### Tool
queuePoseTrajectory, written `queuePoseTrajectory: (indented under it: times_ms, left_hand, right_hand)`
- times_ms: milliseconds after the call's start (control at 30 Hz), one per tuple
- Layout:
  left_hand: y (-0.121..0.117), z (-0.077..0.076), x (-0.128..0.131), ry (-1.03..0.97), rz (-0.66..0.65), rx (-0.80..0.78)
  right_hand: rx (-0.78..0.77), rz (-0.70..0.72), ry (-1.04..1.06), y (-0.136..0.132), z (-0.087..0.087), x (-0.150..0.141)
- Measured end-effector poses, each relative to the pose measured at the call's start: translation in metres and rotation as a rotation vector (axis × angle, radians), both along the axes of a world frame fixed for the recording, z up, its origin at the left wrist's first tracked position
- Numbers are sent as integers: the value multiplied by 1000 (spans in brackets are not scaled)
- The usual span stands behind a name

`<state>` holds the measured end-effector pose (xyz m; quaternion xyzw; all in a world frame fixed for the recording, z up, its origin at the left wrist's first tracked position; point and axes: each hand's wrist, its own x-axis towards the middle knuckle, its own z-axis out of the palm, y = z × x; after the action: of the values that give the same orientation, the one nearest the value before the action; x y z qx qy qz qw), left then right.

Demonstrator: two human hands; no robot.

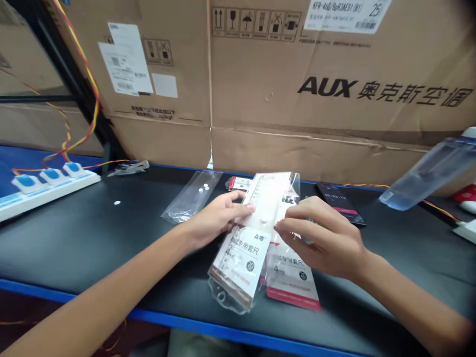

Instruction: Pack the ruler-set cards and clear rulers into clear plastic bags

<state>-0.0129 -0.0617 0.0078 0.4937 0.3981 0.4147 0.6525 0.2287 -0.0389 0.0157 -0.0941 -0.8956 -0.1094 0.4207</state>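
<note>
A bagged ruler set (241, 253) with a white and red card lies in clear plastic under my hands. My left hand (219, 218) pinches its upper part from the left, and my right hand (320, 238) has its fingertips on the same packet from the right. A second ruler packet (292, 280) lies partly beneath it, touching the black tabletop (85, 248). Left of my left hand rests a flat clear plastic bag (189, 196) holding several small white discs. One loose white disc (117, 202) sits apart on the table.
A white power strip (48, 186) with blue switches stands at the left, with red-yellow wires behind it. A dark phone (340, 203) and a translucent blue plastic container (427, 173) lie to the right. Large cardboard boxes (297, 84) wall off the table's back.
</note>
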Motion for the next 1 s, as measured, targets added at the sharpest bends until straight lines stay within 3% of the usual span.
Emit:
queuePoseTrajectory:
  times_ms: [200,300,600,767,1000]
  left_hand:
    - [3,3,-9,-52,162,124]
    - [2,6,-8,-65,186,137]
    - [-2,10,-6,-27,177,121]
    - [-3,7,-5,-31,149,164]
    - [-5,8,-6,-39,97,182]
  right_hand:
    - [-301,-3,-193,9,-3,9]
    - [-450,16,-108,9,-1,10]
    - [-773,-163,176,5,-9,-3]
    - [-932,-116,359,7,-14,-3]
    - [-1034,-77,428,6,-16,-6]
